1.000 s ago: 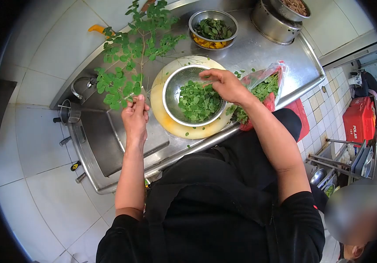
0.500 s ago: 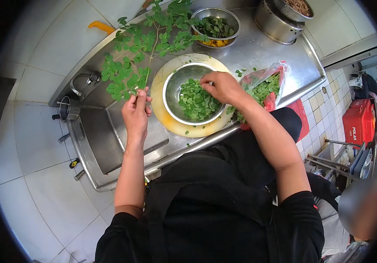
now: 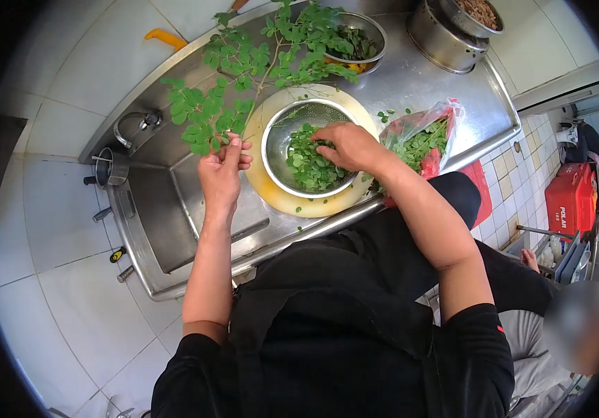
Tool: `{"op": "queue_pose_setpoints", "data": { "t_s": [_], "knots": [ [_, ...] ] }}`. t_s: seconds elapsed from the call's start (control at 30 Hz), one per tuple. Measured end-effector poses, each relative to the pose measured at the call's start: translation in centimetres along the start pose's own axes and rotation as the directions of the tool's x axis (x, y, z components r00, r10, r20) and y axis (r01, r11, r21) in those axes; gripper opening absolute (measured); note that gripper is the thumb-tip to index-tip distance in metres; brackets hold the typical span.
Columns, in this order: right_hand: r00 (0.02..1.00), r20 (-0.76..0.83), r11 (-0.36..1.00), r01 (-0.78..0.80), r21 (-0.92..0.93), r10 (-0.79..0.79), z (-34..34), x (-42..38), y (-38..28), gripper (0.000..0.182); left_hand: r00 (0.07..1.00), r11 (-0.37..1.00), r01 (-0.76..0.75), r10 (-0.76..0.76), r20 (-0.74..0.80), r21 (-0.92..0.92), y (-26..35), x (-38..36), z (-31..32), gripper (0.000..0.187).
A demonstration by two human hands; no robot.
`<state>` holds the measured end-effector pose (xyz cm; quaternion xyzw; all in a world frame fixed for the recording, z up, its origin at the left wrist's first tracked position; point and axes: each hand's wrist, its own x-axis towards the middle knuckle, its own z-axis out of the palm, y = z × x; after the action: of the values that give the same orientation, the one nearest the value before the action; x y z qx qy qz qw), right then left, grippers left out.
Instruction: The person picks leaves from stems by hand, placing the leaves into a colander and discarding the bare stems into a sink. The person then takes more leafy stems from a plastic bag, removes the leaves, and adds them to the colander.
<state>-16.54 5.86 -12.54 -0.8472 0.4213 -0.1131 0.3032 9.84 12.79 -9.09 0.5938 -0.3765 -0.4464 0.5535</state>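
Observation:
My left hand [image 3: 221,174] pinches the lower end of a leafy green branch [image 3: 243,63], which rises over the back of the sink unit. A metal colander [image 3: 271,166] holds many small loose green leaves [image 3: 308,167]. It stands on a round, pale yellow board [image 3: 257,187]. My right hand [image 3: 347,145] is inside the colander's rim, its curled fingers down against the leaves. Whether leaves are between those fingers is hidden.
A plastic bag of greens [image 3: 425,143] lies right of the board. Behind are a bowl of dark leaves [image 3: 358,43] and a metal pot [image 3: 446,49]. A faucet [image 3: 132,125] stands at the left basin [image 3: 174,230]. Another person [image 3: 529,341] is at lower right.
My right hand has lowered from above the colander onto the leaves, its fingers moving slightly left. My left hand and the branch have shifted a little to the right.

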Motion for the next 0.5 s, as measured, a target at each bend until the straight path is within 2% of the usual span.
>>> {"op": "queue_pose_setpoints", "data": {
  "t_s": [0.1, 0.17, 0.2, 0.23, 0.27, 0.3, 0.37, 0.4, 0.47, 0.5],
  "knots": [
    [0.999, -0.039, 0.998, 0.024, -0.066, -0.027, -1.7, -0.2, -0.9, 0.025, 1.000, 0.999, -0.028, 0.028, -0.005, 0.038, 0.2, 0.3, -0.3, 0.020],
    [0.976, 0.055, 0.976, -0.215, 0.046, 0.212, -3.0, 0.0, -2.3, 0.025, 1.000, 0.998, -0.015, 0.016, -0.004, 0.056, 0.2, 0.5, -0.5, 0.020],
    [0.976, 0.055, 0.976, -0.214, 0.044, 0.211, -2.3, 0.0, -1.5, 0.025, 1.000, 0.997, -0.004, 0.005, -0.009, 0.073, 0.2, 0.6, -0.7, 0.020],
    [0.996, -0.085, 0.999, -0.019, 0.032, 0.022, -1.1, 0.0, 0.0, 0.023, 1.000, 0.997, -0.005, 0.006, -0.011, 0.073, 0.3, 0.7, -0.9, 0.020],
    [0.961, -0.219, 0.985, 0.171, -0.006, -0.168, -0.8, 0.1, 0.3, 0.022, 1.000, 0.996, -0.004, 0.004, -0.001, 0.085, 0.3, 0.8, -1.0, 0.021],
    [0.961, -0.219, 0.985, 0.170, -0.006, -0.167, -0.6, 0.2, 0.6, 0.022, 1.000, 0.995, -0.003, 0.002, 0.011, 0.097, 0.3, 0.9, -1.1, 0.021],
    [0.993, -0.119, 1.000, 0.020, 0.003, -0.020, -0.8, 0.3, 0.4, 0.025, 1.000, 0.994, -0.010, 0.010, 0.003, 0.109, 0.2, 1.2, -1.4, 0.021],
    [0.993, -0.118, 1.000, 0.019, 0.003, -0.019, -1.2, 0.2, -0.2, 0.025, 1.000, 0.993, -0.017, 0.018, -0.008, 0.121, 0.2, 1.2, -1.5, 0.021],
    [0.974, 0.008, 0.974, -0.225, 0.013, 0.225, -2.0, 0.1, -1.3, 0.027, 1.000, 0.993, -0.018, 0.020, -0.021, 0.118, 0.2, 1.2, -1.4, 0.021],
    [0.975, 0.009, 0.975, -0.223, 0.012, 0.223, -1.4, 0.0, -0.8, 0.027, 0.999, 0.993, -0.021, 0.025, -0.033, 0.116, 0.3, 1.1, -1.4, 0.021]
  ]
}}
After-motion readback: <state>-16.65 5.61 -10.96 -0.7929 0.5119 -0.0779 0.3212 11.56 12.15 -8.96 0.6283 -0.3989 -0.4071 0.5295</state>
